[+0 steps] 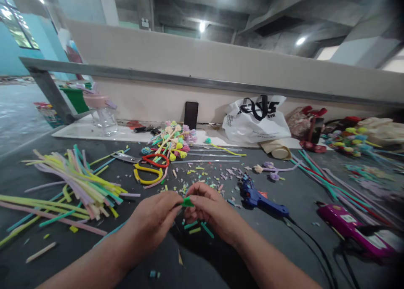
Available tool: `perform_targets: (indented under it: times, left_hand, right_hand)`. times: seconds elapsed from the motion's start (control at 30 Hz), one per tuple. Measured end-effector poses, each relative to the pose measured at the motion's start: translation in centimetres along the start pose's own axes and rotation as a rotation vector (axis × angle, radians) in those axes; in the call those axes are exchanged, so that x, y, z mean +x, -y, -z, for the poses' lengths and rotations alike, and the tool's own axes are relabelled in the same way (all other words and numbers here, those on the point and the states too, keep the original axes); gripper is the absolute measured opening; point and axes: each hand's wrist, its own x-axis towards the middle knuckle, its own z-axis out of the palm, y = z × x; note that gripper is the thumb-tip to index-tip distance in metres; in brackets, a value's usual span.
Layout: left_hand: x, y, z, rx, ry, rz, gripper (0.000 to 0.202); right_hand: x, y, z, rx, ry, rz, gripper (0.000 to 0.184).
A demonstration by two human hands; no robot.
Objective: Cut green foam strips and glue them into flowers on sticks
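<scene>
Both my hands meet low in the middle of the dark table. My left hand and my right hand pinch the same small green piece between their fingertips. Short green cut bits lie right under my hands. A scatter of small coloured scraps covers the table just beyond my fingers.
A pile of long coloured strips lies at the left. Red and yellow scissors and a bunch of finished flowers sit behind. A blue glue gun and a magenta one lie at the right, cords trailing. A white bag stands at the back.
</scene>
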Motion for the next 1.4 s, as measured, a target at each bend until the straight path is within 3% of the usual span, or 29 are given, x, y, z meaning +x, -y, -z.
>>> perform_targets:
  times: [0.1,0.2,0.4,0.5,0.67,1.07,1.17,1.3,1.4]
  left_hand:
    - [-0.2,0.4,0.2,0.077,0.024,-0.151,0.024]
    - [-0.3,0.7,0.1,0.081,0.019,-0.185,0.027]
    - [0.4,0.3,-0.1,-0.088,0.007,0.149,0.028]
    - [1.2,-0.1,0.3,-0.228,0.119,0.302,0.025]
    - [1.6,-0.6,0.8,-0.379,0.297,0.349,0.025]
    - [1.2,-0.5,0.1,-0.279,0.284,0.361,0.025]
    - [1.3,-0.6,0.2,-0.195,0.258,0.325,0.025]
    - [0.9,-0.4,0.5,0.016,0.232,0.200,0.024]
    - [0.3,-0.2,0.6,0.173,0.219,0.067,0.023]
  right_hand:
    - [0.0,-0.1,-0.1,-0.018,-0.023,0.006,0.018]
    - [0.3,-0.2,-0.1,-0.146,-0.106,0.039,0.014]
    - [0.5,-0.1,0.5,-0.459,-0.141,0.228,0.008]
    - [0.1,0.1,0.8,-0.700,-0.141,0.377,0.003]
    - [-0.2,0.4,0.9,-0.879,-0.078,0.536,0.012]
    - [0.0,0.3,1.1,-0.746,0.029,0.511,0.008]
    - [0.0,0.2,1.3,-0.653,0.027,0.397,0.003]
    - [0.0,-0.1,1.4,-0.285,0.098,0.151,0.022]
    - [0.1,-0.3,1.1,-0.189,0.098,0.100,0.023]
